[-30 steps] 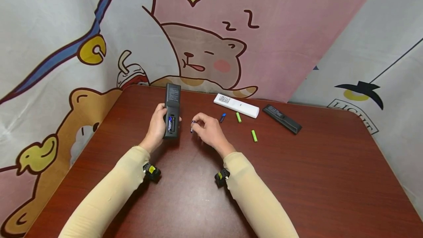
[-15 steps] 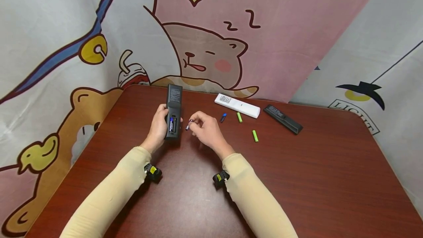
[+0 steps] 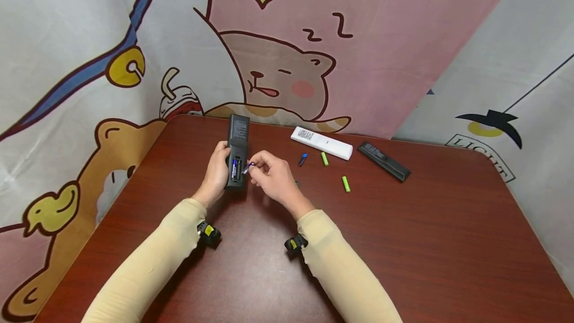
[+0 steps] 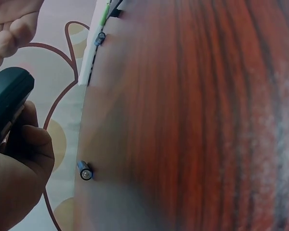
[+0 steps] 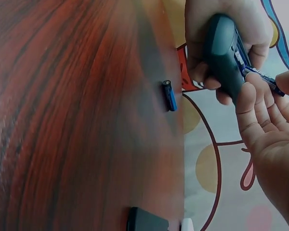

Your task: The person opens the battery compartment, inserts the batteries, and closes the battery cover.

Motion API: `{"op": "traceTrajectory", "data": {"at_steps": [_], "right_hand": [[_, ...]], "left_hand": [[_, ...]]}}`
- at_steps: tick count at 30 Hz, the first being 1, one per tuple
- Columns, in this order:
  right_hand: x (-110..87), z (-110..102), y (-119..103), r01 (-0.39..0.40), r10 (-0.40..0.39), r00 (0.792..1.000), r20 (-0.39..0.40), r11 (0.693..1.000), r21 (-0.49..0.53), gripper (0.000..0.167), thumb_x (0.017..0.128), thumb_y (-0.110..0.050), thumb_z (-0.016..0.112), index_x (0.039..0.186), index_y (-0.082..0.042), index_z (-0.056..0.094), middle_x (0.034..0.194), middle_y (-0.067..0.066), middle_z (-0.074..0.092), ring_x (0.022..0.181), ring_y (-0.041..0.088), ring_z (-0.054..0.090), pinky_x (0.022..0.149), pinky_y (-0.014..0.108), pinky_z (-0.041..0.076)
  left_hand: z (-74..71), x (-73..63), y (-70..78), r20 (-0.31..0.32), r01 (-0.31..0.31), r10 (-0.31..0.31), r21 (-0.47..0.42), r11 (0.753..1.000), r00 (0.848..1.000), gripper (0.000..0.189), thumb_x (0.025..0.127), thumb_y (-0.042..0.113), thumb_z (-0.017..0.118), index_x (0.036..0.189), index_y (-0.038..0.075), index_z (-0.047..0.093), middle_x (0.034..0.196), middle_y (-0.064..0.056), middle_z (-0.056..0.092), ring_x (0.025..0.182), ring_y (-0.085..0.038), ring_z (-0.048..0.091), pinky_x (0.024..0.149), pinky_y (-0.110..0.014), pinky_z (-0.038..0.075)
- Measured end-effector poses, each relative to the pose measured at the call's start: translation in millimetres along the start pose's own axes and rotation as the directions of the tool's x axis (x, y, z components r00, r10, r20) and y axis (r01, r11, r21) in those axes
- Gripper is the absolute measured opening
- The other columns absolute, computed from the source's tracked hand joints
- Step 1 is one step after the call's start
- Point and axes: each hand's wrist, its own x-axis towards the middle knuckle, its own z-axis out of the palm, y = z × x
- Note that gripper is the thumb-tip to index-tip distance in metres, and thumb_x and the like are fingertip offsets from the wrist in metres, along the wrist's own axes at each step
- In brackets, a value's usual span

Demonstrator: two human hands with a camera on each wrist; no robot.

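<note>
My left hand (image 3: pixel 215 173) grips a dark grey remote control (image 3: pixel 239 133), its back toward me and its battery compartment uncovered. One blue battery (image 3: pixel 234 169) lies in the left slot. My right hand (image 3: pixel 279 181) pinches a second blue-and-silver battery (image 3: pixel 248 167) between thumb and fingers, tilted, with its lower end right at the compartment's right side. In the right wrist view that pinched battery (image 5: pixel 266 82) points into the opening. Another blue battery (image 5: pixel 169 95) lies on the table below the hands, hidden in the head view.
Beyond my right hand lie a black-and-blue battery (image 3: pixel 303 159) and two green batteries, one (image 3: pixel 324 159) behind the other (image 3: pixel 346 184). A white remote (image 3: pixel 322 143) and a black remote (image 3: pixel 384 161) rest near the table's back edge. A printed curtain hangs behind.
My right hand has moved left with the pinched battery, from apart from the remote to its compartment, tilting the battery. The remote has shifted slightly right in my left hand's grip.
</note>
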Motion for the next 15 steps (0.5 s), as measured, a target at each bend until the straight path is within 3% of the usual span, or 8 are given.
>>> {"op": "traceTrajectory", "data": {"at_steps": [4, 11, 15], "right_hand": [[0.2, 2.3, -1.4, 0.01, -0.01, 1.0, 0.01, 1.0, -0.009, 0.007, 0.096, -0.001, 0.063, 0.102, -0.001, 0.066, 0.083, 0.012, 0.067, 0.067, 0.033, 0.071, 0.057, 0.025, 0.055], [0.3, 5.5, -3.0, 0.03, -0.03, 0.999, 0.026, 1.0, -0.008, 0.006, 0.096, 0.0, 0.065, 0.102, 0.001, 0.066, 0.083, 0.013, 0.069, 0.066, 0.023, 0.07, 0.059, 0.024, 0.056], [0.2, 7.7, -2.6, 0.089, -0.088, 0.996, 0.016, 0.993, -0.081, 0.007, 0.094, 0.001, 0.066, 0.101, 0.001, 0.067, 0.083, 0.011, 0.07, 0.068, 0.018, 0.068, 0.062, 0.021, 0.055]], "left_hand": [[1.0, -0.1, 0.5, -0.017, -0.015, 0.016, 0.059, 0.998, 1.0, 0.031, 0.107, 0.014, 0.027, 0.124, -0.001, 0.049, 0.092, -0.007, 0.054, 0.076, -0.011, 0.055, 0.069, -0.023, 0.046], [2.7, -0.2, 1.0, -0.025, -0.024, 0.026, 0.06, 0.998, 0.999, 0.031, 0.107, 0.014, 0.028, 0.122, -0.002, 0.051, 0.097, -0.01, 0.054, 0.082, -0.011, 0.054, 0.075, -0.023, 0.044], [3.6, -0.8, 1.5, -0.023, -0.029, 0.03, 0.064, 0.998, 0.999, 0.032, 0.107, 0.014, 0.028, 0.123, -0.002, 0.051, 0.102, -0.015, 0.054, 0.084, -0.011, 0.054, 0.076, -0.023, 0.044]]}}
